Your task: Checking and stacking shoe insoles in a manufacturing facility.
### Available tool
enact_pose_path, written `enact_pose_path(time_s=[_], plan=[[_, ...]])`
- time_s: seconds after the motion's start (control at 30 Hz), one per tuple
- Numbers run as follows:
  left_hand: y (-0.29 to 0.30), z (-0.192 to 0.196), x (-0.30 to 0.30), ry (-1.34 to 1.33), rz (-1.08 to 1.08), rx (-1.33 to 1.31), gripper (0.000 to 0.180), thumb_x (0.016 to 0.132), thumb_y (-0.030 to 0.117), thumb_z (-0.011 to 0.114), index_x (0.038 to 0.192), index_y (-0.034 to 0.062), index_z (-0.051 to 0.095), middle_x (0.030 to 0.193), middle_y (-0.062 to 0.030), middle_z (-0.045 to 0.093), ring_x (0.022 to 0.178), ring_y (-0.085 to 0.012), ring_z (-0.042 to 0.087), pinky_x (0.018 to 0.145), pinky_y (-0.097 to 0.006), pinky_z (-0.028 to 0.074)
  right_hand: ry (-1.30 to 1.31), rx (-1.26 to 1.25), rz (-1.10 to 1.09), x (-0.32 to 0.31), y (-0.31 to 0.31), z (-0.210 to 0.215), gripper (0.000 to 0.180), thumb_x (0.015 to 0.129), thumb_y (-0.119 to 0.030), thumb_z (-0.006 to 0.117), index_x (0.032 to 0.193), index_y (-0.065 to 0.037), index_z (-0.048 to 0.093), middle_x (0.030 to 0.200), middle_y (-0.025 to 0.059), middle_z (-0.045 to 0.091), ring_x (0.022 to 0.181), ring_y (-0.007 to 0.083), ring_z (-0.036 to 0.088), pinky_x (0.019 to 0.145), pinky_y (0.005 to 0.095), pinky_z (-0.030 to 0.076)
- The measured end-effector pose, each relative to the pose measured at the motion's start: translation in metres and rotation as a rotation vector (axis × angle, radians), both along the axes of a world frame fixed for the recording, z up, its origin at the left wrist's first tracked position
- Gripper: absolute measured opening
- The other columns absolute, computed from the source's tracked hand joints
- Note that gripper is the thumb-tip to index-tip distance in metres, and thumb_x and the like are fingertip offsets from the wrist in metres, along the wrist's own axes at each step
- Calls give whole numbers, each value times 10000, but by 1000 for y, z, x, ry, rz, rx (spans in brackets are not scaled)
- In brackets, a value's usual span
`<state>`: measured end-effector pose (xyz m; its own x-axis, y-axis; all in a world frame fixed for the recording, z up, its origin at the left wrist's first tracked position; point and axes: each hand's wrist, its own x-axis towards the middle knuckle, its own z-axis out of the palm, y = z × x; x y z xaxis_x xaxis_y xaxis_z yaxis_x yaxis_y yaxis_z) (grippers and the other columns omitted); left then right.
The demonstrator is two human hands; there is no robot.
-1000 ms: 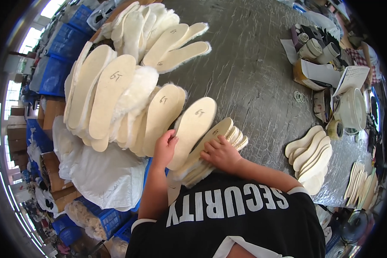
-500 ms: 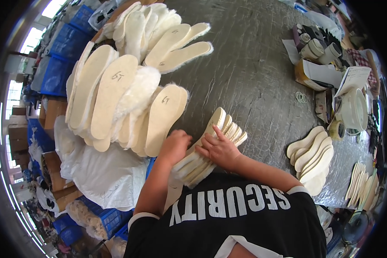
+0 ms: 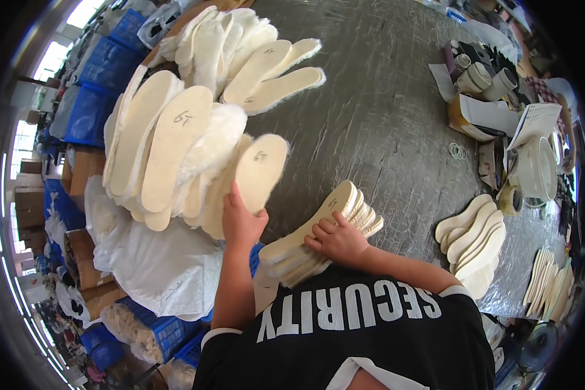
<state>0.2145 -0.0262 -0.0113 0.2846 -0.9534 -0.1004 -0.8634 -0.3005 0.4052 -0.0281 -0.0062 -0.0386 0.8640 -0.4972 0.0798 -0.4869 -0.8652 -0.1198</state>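
Note:
My left hand point(image 3: 242, 220) grips the heel end of a cream fleece-backed insole point(image 3: 261, 166) at the near right side of a large heap. Its thumb and fingers are closed on the edge. In front of my chest lies a stack of several insoles point(image 3: 325, 224), fanned out at the far end. My right hand point(image 3: 338, 240) rests on top of this stack, fingers bent over the upper insole. Left of my left hand, the heap of insoles point(image 3: 175, 146) shows smooth cream faces and fluffy white wool sides. More fleece insoles point(image 3: 227, 49) lie beyond it.
On the right of the dark table point(image 3: 370, 110) lie a pile of thin cream insoles point(image 3: 471, 240) and a smaller row point(image 3: 546, 279). Behind them stand a white tub point(image 3: 536, 169), a tape roll point(image 3: 510, 200) and boxes. Blue crates point(image 3: 91, 114) line the left; a white plastic bag point(image 3: 156, 260) hangs there.
My left hand has moved from beside the stack to the heap and taken hold of an insole's lower end. The right hand has shifted slightly nearer, still on the stack.

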Motion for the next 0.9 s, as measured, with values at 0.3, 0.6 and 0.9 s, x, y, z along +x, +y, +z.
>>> enact_pose_path(time_s=[0.3,0.6,0.9], plan=[[13,-56,15,880,-619,501,606,766,170,690,1313,-26,520,1329,-164,511,1239,-280,483,1043,-343,381,-54,-125,21,0,-4,5,564,881,-248,497,1437,-208,408,1406,103,452,1404,260,296,1159,524,158],[-13,-23,6,-239,-199,15,771,718,253,782,1371,29,438,1352,-194,452,1198,-365,444,968,-477,401,106,-85,53,11,-26,6,364,856,-220,517,1206,-145,581,1127,7,556,1216,207,460,1168,552,165],[-11,-52,25,-42,-210,0,787,686,110,719,1388,-1,382,1170,-224,552,1131,-391,500,949,-470,403,54,-78,39,14,-27,8,325,847,-223,526,1154,-150,602,1116,18,550,1212,232,457,1166,510,203]])
